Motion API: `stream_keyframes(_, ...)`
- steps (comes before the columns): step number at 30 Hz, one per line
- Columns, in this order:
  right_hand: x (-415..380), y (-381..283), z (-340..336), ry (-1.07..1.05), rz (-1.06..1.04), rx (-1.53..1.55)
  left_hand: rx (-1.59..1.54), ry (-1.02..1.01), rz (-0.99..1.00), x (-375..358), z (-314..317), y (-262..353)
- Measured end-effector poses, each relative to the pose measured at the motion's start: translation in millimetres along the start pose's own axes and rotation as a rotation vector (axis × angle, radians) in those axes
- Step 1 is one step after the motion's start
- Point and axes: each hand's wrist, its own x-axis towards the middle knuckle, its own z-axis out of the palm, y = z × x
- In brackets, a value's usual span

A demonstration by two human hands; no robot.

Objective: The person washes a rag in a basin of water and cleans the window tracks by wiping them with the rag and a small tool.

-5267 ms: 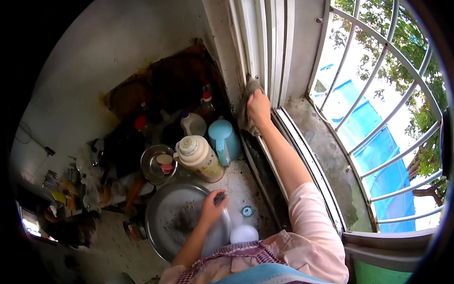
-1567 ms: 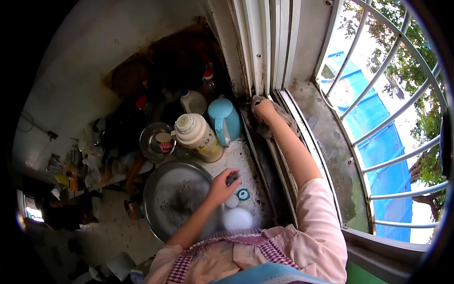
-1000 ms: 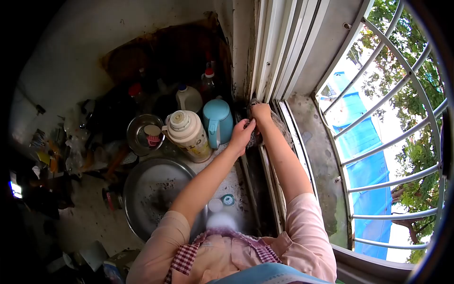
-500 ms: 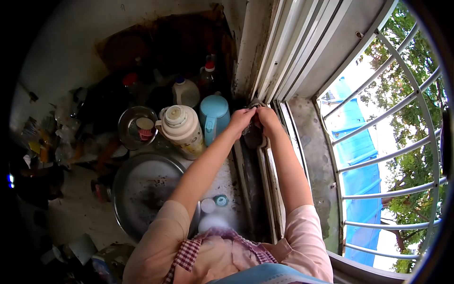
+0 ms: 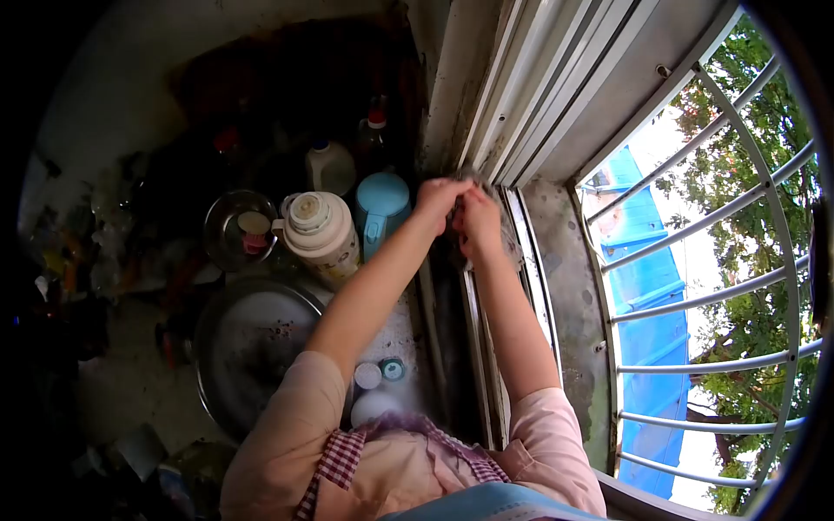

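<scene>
My left hand [image 5: 440, 205] and my right hand [image 5: 479, 224] meet at the far corner of the window's sliding track [image 5: 473, 323]. Both have their fingers curled in on a crumpled greyish rag [image 5: 509, 233], which shows beyond the fingertips and to the right of my right hand. The rag lies against the track and the foot of the window frame [image 5: 501, 117]. My fingertips overlap, so part of the grip is hidden.
Left of my arms stand a light blue kettle [image 5: 383, 204], a cream thermos [image 5: 320, 234] and a metal bowl [image 5: 228, 227]. Nearer lies a large metal basin [image 5: 252, 365], with a small blue-rimmed cap [image 5: 393, 369] by it. White window bars [image 5: 695, 368] curve on the right.
My right hand has turned and shifted slightly left and down, with more of the rag showing on its right. My left hand stays beside it. The whole view has shifted a little.
</scene>
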Motion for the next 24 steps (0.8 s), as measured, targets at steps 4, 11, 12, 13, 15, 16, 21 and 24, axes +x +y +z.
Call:
stream_keyframes(4, 15.4, 29.1, 1.6, 0.06, 0.042, 0.046, 0.022, 0.135, 0.018, 6.4, 1.2, -10.2)
stream_keyframes(11, 20.1, 48.0, 4.8, 0.11, -0.233, -0.013, 0.052, 0.114, 0.238, 9.8, 1.1, -24.9)
stream_keyframes(12, 20.6, 44.0, 1.5, 0.082, -0.131, 0.051, 0.044, 0.121, 0.18, 13.2, 0.9, -23.0)
stream_keyframes(13, 15.5, 41.6, -1.9, 0.059, -0.017, 0.116, 0.039, 0.134, 0.11, 14.4, -1.3, -22.0)
stream_keyframes(15, 17.2, 27.0, 0.0, 0.02, 0.033, 0.111, 0.021, 0.132, 0.055, 16.5, -0.5, -15.4)
stream_keyframes(16, 18.5, 20.3, 1.8, 0.017, 0.034, 0.103, 0.004, 0.123, 0.06, 14.6, 3.1, -8.9)
stream_keyframes(21, 14.1, 23.7, 6.8, 0.063, -0.177, 0.141, 0.017, 0.134, 0.248, 5.3, 14.4, -5.3)
stream_keyframes(24, 16.9, 37.2, -13.0, 0.011, 0.115, 0.098, 0.029, 0.154, 0.08, 0.2, 2.3, -22.8)
